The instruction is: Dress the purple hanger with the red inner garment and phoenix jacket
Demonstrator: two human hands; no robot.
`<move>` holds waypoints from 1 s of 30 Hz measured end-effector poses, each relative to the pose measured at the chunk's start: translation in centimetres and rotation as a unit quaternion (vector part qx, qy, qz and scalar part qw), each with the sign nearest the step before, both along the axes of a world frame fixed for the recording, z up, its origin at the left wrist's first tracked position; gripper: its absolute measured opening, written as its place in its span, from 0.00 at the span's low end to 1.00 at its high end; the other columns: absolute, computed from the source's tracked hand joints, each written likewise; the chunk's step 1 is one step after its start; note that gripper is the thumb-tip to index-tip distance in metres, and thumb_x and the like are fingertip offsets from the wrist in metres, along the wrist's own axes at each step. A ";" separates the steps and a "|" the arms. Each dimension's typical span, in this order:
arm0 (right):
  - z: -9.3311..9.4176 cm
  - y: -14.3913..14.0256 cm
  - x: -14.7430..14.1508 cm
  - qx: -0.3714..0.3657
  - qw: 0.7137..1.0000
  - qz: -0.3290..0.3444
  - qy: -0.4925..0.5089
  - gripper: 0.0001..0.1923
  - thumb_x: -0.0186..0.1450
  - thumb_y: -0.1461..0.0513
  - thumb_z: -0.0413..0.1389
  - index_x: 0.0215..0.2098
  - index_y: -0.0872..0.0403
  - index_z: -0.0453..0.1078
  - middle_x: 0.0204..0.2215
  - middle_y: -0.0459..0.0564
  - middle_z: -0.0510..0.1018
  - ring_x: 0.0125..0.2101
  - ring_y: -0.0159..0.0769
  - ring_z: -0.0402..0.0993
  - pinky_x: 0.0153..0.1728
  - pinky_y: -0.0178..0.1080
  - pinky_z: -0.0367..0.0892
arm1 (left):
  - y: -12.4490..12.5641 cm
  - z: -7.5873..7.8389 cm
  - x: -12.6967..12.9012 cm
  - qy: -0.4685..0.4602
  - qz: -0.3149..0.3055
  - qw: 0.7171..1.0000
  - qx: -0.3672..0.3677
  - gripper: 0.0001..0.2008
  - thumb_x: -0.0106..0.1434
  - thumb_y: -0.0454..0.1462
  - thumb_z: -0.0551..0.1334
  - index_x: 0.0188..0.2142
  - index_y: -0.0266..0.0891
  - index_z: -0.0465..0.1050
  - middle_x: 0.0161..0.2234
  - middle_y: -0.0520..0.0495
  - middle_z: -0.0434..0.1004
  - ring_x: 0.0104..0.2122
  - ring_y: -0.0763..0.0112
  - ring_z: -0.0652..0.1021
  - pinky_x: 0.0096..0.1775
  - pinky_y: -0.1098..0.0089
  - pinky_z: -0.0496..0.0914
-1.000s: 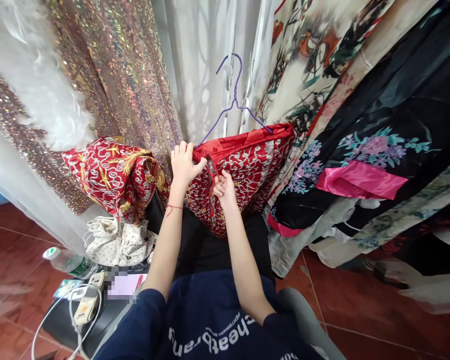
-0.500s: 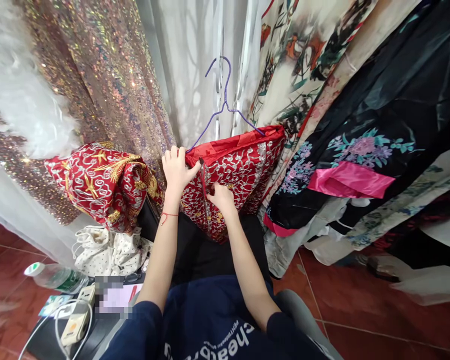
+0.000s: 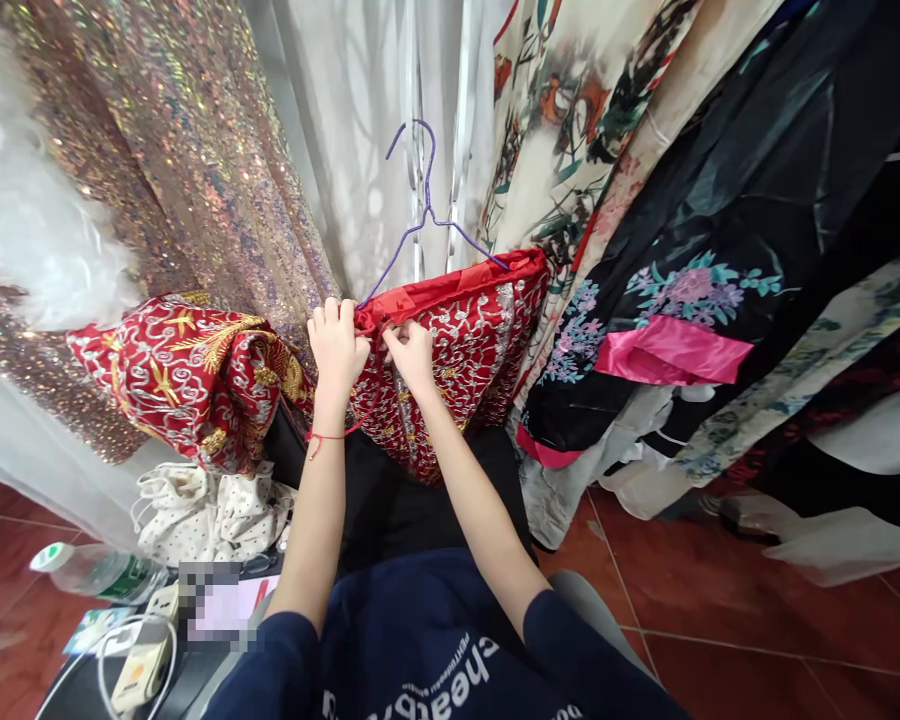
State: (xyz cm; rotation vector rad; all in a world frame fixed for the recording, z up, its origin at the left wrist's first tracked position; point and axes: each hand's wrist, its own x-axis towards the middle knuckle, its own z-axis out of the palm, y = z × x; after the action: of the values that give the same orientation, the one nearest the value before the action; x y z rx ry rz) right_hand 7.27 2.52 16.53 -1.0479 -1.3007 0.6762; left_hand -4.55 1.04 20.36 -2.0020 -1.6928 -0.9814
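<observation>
Fingers of the left hand (image 3: 336,345) and right hand (image 3: 411,355) are curled tight, pinching the top edge of the red embroidered garment (image 3: 465,345) just below the left shoulder of the purple hanger (image 3: 427,225). The step looks like fastening that edge beside the hanger; it calls for a small, steady pinch, fabric kept taut.

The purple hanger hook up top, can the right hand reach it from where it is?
Probably yes. The right hand grips the red embroidered garment just below the purple hanger, and only open air before the white curtain lies between hand and hook.
</observation>
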 end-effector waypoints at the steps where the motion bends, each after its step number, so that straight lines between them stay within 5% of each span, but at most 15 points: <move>1: -0.1 0.0 0.1 -0.002 1.000 -0.006 -0.007 0.11 0.65 0.59 0.55 0.26 0.50 0.60 0.21 0.41 0.74 0.17 0.29 0.71 0.28 0.34 0.67 | -0.1 0.0 0.1 0.002 -0.002 1.000 0.000 0.18 0.59 0.33 0.54 0.48 0.38 0.71 0.49 0.32 0.72 0.50 0.42 0.72 0.49 0.48 0.66; 6: -0.1 -0.3 0.5 -0.010 0.999 0.009 -0.053 0.14 0.66 0.57 0.54 0.22 0.50 0.63 0.19 0.45 0.74 0.22 0.34 0.72 0.32 0.37 0.69 | -0.3 -0.1 0.3 0.004 -0.004 0.999 0.039 0.22 0.65 0.55 0.56 0.44 0.41 0.71 0.46 0.36 0.74 0.48 0.46 0.73 0.49 0.52 0.67; 12: 0.0 -0.7 0.4 -0.025 0.997 0.076 -0.021 0.18 0.66 0.64 0.49 0.17 0.50 0.61 0.14 0.44 0.70 0.16 0.32 0.67 0.24 0.36 0.68 | -0.4 0.6 0.1 0.012 -0.003 1.000 0.020 0.38 0.53 0.69 0.57 0.43 0.40 0.71 0.45 0.35 0.75 0.48 0.45 0.75 0.49 0.52 0.68; 17: 0.9 -0.9 0.3 -0.005 0.992 0.129 0.001 0.18 0.67 0.62 0.49 0.18 0.51 0.62 0.13 0.41 0.69 0.15 0.28 0.65 0.21 0.33 0.65 | 0.2 3.3 -0.2 0.037 -0.029 0.998 -0.033 0.36 0.54 0.66 0.61 0.44 0.39 0.75 0.46 0.34 0.76 0.52 0.42 0.73 0.53 0.48 0.65; 23: 0.9 -1.3 -0.4 0.029 0.965 0.236 0.114 0.15 0.65 0.51 0.55 0.26 0.51 0.63 0.12 0.36 0.67 0.12 0.23 0.59 0.16 0.29 0.58 | 1.8 4.5 -1.1 0.075 -0.201 0.977 0.011 0.15 0.66 0.50 0.60 0.46 0.47 0.77 0.53 0.43 0.73 0.54 0.56 0.71 0.55 0.55 0.65; 30: 0.9 -1.6 -0.6 0.039 0.956 0.246 0.156 0.20 0.63 0.46 0.57 0.26 0.52 0.63 0.11 0.36 0.66 0.11 0.23 0.58 0.15 0.29 0.55 | 3.3 3.0 -0.5 0.119 -0.219 0.967 0.054 0.17 0.71 0.45 0.54 0.28 0.41 0.70 0.28 0.46 0.72 0.31 0.65 0.72 0.38 0.64 0.65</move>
State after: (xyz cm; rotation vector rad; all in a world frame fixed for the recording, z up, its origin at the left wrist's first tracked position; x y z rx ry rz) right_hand 6.71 0.94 17.44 -0.5199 -1.3016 1.1079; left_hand -5.10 4.29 23.37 -2.3613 -1.0726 -0.8943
